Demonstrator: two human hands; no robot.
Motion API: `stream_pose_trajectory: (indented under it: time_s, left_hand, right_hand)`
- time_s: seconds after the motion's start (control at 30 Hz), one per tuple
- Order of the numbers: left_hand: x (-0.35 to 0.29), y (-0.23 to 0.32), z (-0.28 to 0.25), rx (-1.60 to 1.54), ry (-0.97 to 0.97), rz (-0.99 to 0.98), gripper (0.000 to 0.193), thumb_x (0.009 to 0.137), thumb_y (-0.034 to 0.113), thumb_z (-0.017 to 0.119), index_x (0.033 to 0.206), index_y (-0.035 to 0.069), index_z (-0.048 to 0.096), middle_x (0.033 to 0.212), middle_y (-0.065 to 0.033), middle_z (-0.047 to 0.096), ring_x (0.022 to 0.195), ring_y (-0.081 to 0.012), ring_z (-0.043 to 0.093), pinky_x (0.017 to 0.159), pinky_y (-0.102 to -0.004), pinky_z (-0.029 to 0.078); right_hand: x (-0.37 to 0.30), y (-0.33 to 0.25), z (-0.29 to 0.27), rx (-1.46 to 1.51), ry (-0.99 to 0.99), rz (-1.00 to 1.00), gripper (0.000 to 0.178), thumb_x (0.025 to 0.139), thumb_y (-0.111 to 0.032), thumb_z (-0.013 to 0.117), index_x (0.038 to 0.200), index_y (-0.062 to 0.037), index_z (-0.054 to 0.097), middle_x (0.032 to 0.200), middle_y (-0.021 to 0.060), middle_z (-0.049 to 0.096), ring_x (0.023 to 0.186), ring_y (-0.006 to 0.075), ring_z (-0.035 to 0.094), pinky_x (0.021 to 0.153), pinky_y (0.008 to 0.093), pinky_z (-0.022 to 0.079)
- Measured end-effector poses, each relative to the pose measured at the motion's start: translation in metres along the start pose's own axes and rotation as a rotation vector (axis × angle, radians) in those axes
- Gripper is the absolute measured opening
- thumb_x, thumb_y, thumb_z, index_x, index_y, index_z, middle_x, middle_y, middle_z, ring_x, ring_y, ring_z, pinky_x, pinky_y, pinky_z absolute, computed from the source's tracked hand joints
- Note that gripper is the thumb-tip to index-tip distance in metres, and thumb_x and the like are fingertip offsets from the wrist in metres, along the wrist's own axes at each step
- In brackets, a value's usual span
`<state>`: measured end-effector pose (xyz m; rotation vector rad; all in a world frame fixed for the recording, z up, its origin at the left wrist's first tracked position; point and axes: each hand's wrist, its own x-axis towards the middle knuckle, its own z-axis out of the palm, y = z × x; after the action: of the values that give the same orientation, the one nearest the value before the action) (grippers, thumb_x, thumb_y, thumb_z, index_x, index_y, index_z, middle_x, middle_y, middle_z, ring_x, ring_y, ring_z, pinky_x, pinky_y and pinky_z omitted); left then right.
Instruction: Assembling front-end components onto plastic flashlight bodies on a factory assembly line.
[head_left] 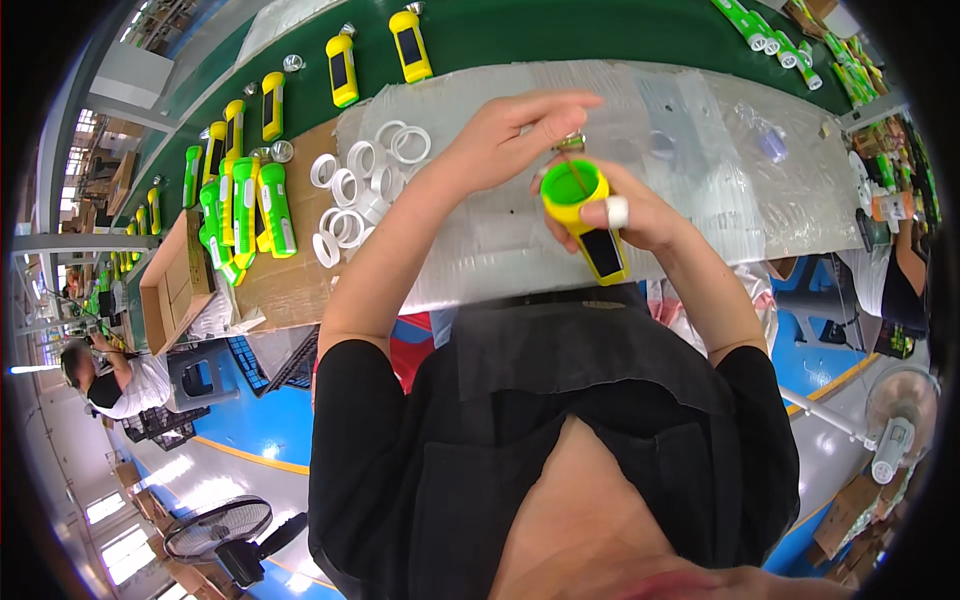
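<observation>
My right hand (645, 212) is wrapped round a yellow flashlight body (603, 255) with a dark panel on its side. The body's wide round end faces up and shows a green inside. A white band circles my right thumb. From the opening a thin wire rises to a small metallic part (570, 143). My left hand (525, 135) is just above that part, its fingers stretched out to the right and the thumb beside them. Whether the thumb touches the metallic part is hard to see. Left of my left forearm lie several white rings (363, 160) in a loose pile.
Several yellow and green flashlights (243, 200) lie on cardboard at the left. More yellow ones (342, 72) stand along the green belt (480, 38). Green flashlights (765, 40) lie far right. An open carton (178, 280) is at the left edge; fans and co-workers are around.
</observation>
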<state>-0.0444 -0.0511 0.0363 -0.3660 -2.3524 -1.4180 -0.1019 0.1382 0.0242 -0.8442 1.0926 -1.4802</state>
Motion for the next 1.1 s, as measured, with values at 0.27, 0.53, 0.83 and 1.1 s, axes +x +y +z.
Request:
stream_pose_trajectory:
  time_s: [0.27, 0.53, 0.83, 1.1]
  left_hand:
    - [-0.036, 0.009, 0.000, -0.285, 0.020, -0.119, 0.038, 0.099, 0.023, 0.041, 0.103, -0.003, 0.069, 0.098, -0.0089, 0.067, 0.090, -0.0147, 0.060, 0.079, -0.0286, 0.046]
    - [-0.032, 0.023, 0.045, 0.025, 0.143, 0.161, 0.033, 0.098, 0.021, 0.039, 0.101, 0.003, 0.067, 0.103, -0.0091, 0.064, 0.100, -0.0286, 0.057, 0.090, -0.0385, 0.039]
    - [-0.002, -0.024, 0.095, 0.023, 0.160, 0.142, 0.035, 0.098, 0.027, 0.049, 0.121, 0.002, 0.060, 0.123, -0.0150, 0.059, 0.110, -0.0319, 0.055, 0.096, -0.0390, 0.040]
    - [0.007, -0.088, 0.114, 0.510, -0.001, 0.071, 0.047, 0.080, 0.031, 0.074, 0.118, 0.006, 0.063, 0.113, -0.0142, 0.062, 0.110, -0.0320, 0.055, 0.092, -0.0427, 0.044]
  right_hand:
    - [-0.016, 0.007, 0.019, -0.057, 0.054, -0.024, 0.067, 0.082, -0.052, 0.067, 0.121, -0.0006, 0.049, 0.091, 0.0135, 0.062, 0.074, 0.0203, 0.062, 0.069, 0.0325, 0.051]
    - [-0.019, 0.025, 0.021, 0.059, 0.279, -0.135, 0.049, 0.096, -0.041, 0.057, 0.123, -0.0006, 0.046, 0.099, 0.0111, 0.062, 0.081, 0.0183, 0.064, 0.075, 0.0315, 0.052]
    - [-0.051, 0.032, -0.006, 0.321, 0.644, -0.280, 0.037, 0.098, -0.034, 0.052, 0.124, -0.0071, 0.050, 0.083, 0.0102, 0.061, 0.069, 0.0176, 0.060, 0.061, 0.0302, 0.048]
    - [-0.078, 0.034, -0.027, 0.290, 0.796, -0.292, 0.042, 0.097, -0.036, 0.052, 0.125, -0.0045, 0.048, 0.084, 0.0115, 0.060, 0.066, 0.0173, 0.058, 0.061, 0.0300, 0.047]
